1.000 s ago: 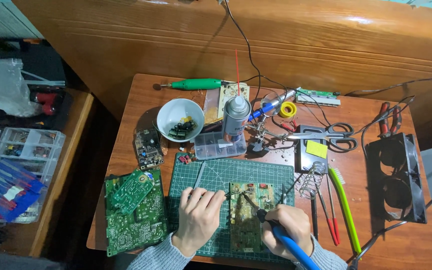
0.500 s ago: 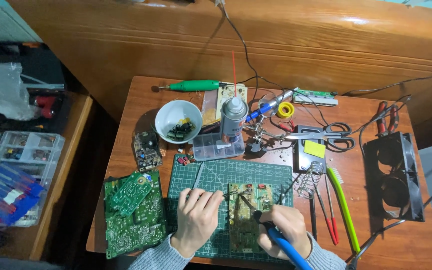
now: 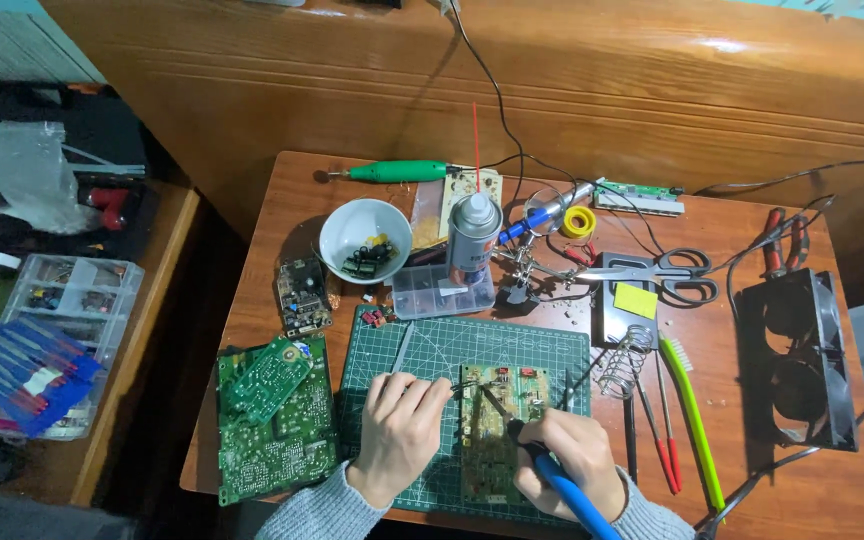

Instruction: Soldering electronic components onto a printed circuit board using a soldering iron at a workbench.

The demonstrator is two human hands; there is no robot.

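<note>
A green circuit board (image 3: 493,440) lies on a green cutting mat (image 3: 542,350) at the table's near edge. My right hand (image 3: 570,468) grips a blue-handled soldering iron (image 3: 564,490), its tip resting on the upper left part of the board. My left hand (image 3: 399,432) lies on the mat just left of the board, fingers pinched on a thin strand of solder wire (image 3: 457,384) that reaches toward the iron's tip. A grey sleeve covers each wrist.
Two more green circuit boards (image 3: 274,420) lie left of the mat. Behind it stand a white bowl of parts (image 3: 365,240), a spray can (image 3: 474,238), a clear parts box (image 3: 442,291), scissors (image 3: 672,268) and a coil iron stand (image 3: 630,362). A black fan (image 3: 797,360) sits at the right.
The view has shifted slightly. Both hands stay over the board, with the iron's tip still on its upper left part.
</note>
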